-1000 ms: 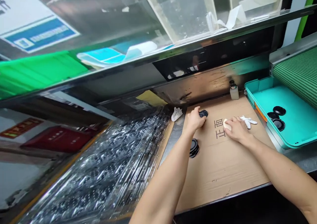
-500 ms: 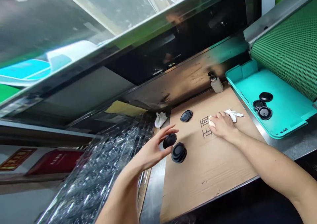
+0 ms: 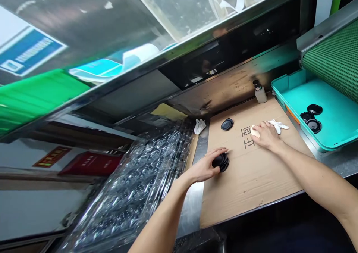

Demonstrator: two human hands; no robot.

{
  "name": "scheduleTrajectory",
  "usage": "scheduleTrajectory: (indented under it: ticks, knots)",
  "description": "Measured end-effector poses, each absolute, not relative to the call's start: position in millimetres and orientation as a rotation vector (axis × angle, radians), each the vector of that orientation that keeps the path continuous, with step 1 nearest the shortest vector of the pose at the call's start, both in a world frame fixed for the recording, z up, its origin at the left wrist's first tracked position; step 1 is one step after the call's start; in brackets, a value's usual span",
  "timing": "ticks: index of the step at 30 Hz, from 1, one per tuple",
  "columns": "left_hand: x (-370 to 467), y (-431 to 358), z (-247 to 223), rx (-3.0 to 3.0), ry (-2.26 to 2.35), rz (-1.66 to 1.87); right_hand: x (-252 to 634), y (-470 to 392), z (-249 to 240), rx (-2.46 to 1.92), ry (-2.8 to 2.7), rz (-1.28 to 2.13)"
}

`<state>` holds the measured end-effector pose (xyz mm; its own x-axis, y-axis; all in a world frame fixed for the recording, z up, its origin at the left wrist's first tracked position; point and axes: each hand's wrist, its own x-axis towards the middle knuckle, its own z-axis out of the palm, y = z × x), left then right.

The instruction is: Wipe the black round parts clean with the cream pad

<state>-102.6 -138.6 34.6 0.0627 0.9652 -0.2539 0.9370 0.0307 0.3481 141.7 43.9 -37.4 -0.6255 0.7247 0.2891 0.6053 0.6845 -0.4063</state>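
Note:
Low over the left part of the cardboard, my left hand (image 3: 207, 166) has its thumb and fingers curved round a black round cap (image 3: 217, 161). That cap is at a small stack of black caps (image 3: 224, 163); whether it rests on the stack is hard to see. Farther back on the board lies another black cap (image 3: 227, 124). My right hand (image 3: 267, 134) is closed on a cream-coloured pad (image 3: 254, 131), pressed to the cardboard beside printed characters. A crumpled white cloth (image 3: 279, 126) lies just beyond that hand's fingers.
The cardboard sheet (image 3: 251, 186) covers the metal bench. At right, a teal tray (image 3: 338, 133) holds several black caps, below a green conveyor belt (image 3: 335, 59). A small bottle (image 3: 261, 94) stands at the back. Clear plastic trays (image 3: 134, 171) and a white crumpled cloth (image 3: 199, 126) are left.
My left hand has brought its black cap rightward to the stack. The right hand stays on the pad near the white cloth. The camera's view has swung left.

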Motion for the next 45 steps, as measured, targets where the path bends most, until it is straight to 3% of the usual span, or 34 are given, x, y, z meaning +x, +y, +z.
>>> scheduleTrajectory:
  ticks: [14,23,32,38,41,45]
  knots:
    - [-99,-147,43,1.889,2.011,0.289,144,45,-39,-1.039,-2.449,0.377]
    - [-87,-152,30,2.002,1.792,0.082,144,46,-41,-1.029,-2.441,0.396]
    - [-98,-157,18,2.091,1.910,0.049,154,34,-35,-0.977,-2.505,0.347]
    - [-92,-173,17,2.062,2.042,0.084,233,-60,-18,-0.724,-2.233,0.317]
    - [-85,-173,22,2.036,2.056,0.054,301,-131,-39,-0.579,-2.000,0.461]
    - [-85,-163,29,1.980,2.044,0.052,396,-162,-110,-1.337,-1.477,0.601]
